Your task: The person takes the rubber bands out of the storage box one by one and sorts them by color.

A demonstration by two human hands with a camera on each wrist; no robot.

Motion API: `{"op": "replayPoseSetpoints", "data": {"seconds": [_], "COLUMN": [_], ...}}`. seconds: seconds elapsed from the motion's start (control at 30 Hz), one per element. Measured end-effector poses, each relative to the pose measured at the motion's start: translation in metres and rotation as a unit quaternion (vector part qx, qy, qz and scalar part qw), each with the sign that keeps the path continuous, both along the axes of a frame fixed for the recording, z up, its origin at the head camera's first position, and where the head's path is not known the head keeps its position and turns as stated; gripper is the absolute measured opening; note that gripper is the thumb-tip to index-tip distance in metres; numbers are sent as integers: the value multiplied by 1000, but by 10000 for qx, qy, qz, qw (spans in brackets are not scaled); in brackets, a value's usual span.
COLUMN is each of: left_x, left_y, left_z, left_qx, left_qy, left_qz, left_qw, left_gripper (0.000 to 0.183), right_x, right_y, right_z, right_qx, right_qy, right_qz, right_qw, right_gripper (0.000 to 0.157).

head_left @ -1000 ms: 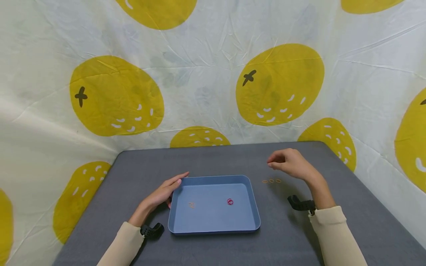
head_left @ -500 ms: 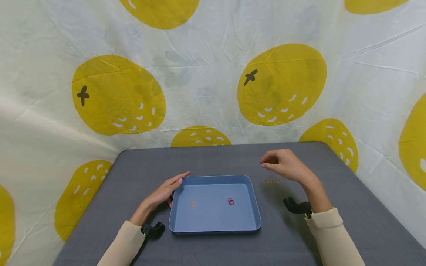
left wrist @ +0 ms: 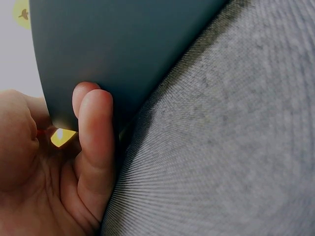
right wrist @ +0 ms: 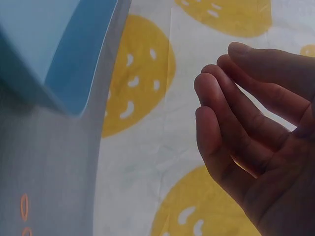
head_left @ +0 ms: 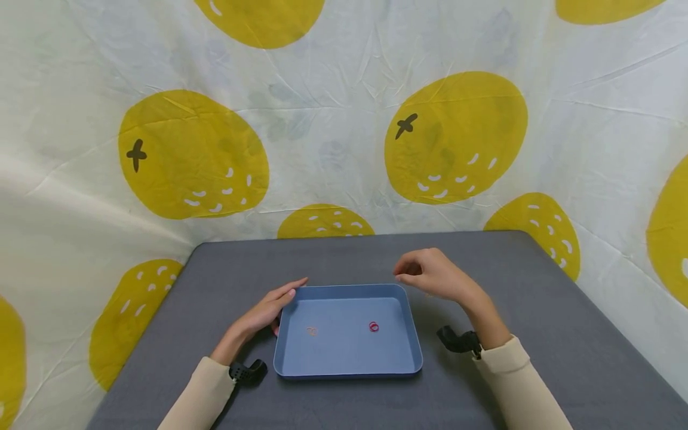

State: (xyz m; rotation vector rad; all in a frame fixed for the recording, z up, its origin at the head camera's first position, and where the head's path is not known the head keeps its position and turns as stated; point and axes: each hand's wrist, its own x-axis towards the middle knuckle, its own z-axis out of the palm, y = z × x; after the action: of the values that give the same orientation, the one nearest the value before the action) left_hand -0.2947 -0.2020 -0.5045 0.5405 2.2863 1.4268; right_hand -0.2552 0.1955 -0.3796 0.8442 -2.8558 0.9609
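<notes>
A blue tray (head_left: 346, 352) lies on the grey table. My left hand (head_left: 267, 312) grips its left edge, thumb at the rim; in the left wrist view, curled fingers (left wrist: 96, 123) press the outer wall. Inside the tray are thin orange rings like small rubber bands (head_left: 312, 330) on the left and red ones (head_left: 373, 326) on the right. My right hand (head_left: 432, 275) hovers by the tray's far right corner, fingertips drawn together. Nothing shows between them, though something tiny could be hidden. Below it are orange bands (right wrist: 24, 207) on the table, mostly hidden in the head view.
The grey tabletop (head_left: 344, 403) extends around the tray. Behind it hangs a white cloth (head_left: 322, 155) printed with yellow fruit. A black wrist camera (head_left: 457, 340) sits on the right wrist, another (head_left: 249, 371) on the left.
My right hand has moved left and slightly nearer, from beyond the row of three orange bands to the tray's far right corner. The left hand and tray hold their place.
</notes>
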Motion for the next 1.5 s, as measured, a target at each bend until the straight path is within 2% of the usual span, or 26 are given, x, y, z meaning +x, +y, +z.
{"op": "replayPoseSetpoints", "data": {"seconds": [0.47,0.8,0.97,1.2,1.5], "left_x": [0,-1,-1,0,-1], "left_y": [1,1,2,3,2], "left_z": [-1,-1,-1,-1,0], "left_qx": [122,117,79,28,-42], "left_qy": [0,-94,-168,-166,-119], "left_qz": [-39,10,43,49,72], "left_qw": [9999,9999,9998,9998,9999], "left_gripper": [43,42,42,42,43], "right_x": [1,-4,-10,-19,-25], "right_y": [-58,-94,-109,-124,-134], "right_z": [5,5,-1,-17,-32], "right_qx": [-89,10,-77,27,66], "right_qy": [43,60,-8,-229,-215], "right_qz": [810,1122,1327,1278,1258], "right_qw": [9967,9937,9911,9915,9918], "right_gripper": [5,7,7,6,6]}}
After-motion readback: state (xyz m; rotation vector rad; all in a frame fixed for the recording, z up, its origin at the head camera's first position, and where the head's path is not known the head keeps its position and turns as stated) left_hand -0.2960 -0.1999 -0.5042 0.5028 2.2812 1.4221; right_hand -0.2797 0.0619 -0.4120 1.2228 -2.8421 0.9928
